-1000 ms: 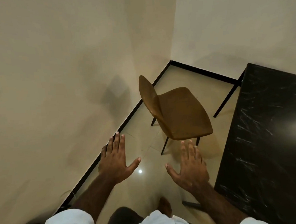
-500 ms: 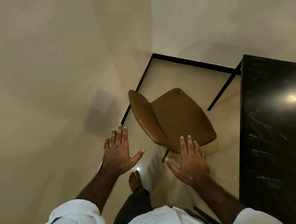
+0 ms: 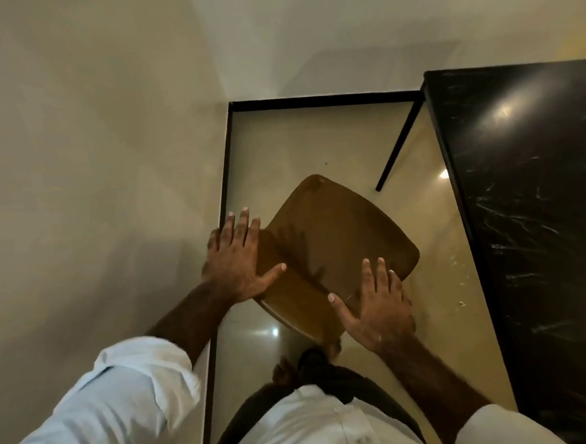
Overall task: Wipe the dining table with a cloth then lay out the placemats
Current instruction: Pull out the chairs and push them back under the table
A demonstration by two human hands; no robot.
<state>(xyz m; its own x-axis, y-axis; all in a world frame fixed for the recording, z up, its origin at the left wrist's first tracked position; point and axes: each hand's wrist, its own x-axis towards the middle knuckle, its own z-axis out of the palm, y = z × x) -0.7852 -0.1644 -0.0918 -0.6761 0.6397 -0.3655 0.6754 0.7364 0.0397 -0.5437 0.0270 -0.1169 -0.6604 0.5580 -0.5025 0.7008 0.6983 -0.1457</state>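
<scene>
Unlabelled brown chair (image 3: 334, 240) beside black table (image 3: 533, 241)

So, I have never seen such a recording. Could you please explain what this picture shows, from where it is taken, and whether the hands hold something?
There is no machine here. A person wears a camera on the head, and it looks down at their own two bare hands. The left hand and right hand are open, fingers spread, over the back of a brown chair that stands on the floor. I cannot tell whether they touch it; they hold nothing. To the right is the black table, and its visible part shows only pale streaks. No cloth or placemat appears.
</scene>
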